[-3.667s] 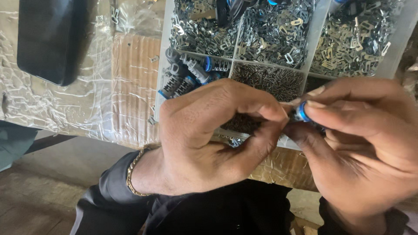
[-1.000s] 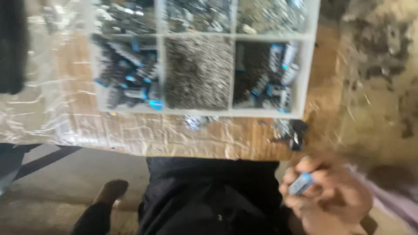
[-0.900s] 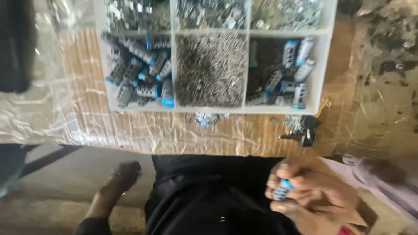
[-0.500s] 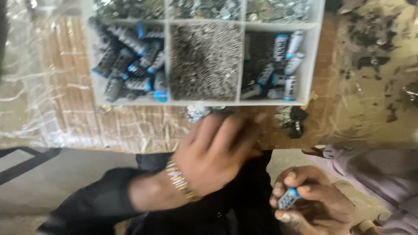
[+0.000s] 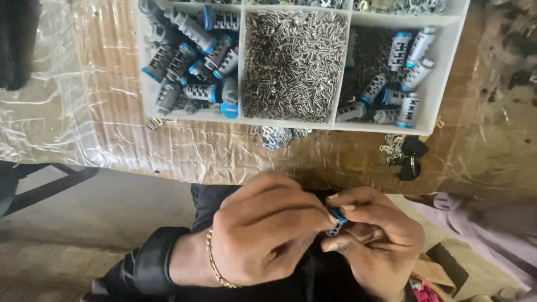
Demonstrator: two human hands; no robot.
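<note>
My right hand (image 5: 377,240) grips a small grey lock cylinder with a blue ring (image 5: 337,219) over my lap, below the table edge. My left hand (image 5: 268,229), with a gold bracelet on the wrist, meets it from the left, its fingertips pinched at the blue end of the cylinder. What the left fingertips pinch is hidden. Above the hands, a white divided tray (image 5: 439,84) stands on the plastic-covered table.
The tray holds grey and blue cylinders (image 5: 190,56) at left, a heap of tiny metal pins (image 5: 293,61) in the middle, and more cylinders (image 5: 397,78) at right. Loose metal bits (image 5: 277,136) and a black key bunch (image 5: 408,156) lie before the tray. Pale cloth (image 5: 492,229) sits at right.
My left hand has drawn back from the loose bits by the tray down to my right hand. Both hands now meet on the cylinder, and the view has steadied.
</note>
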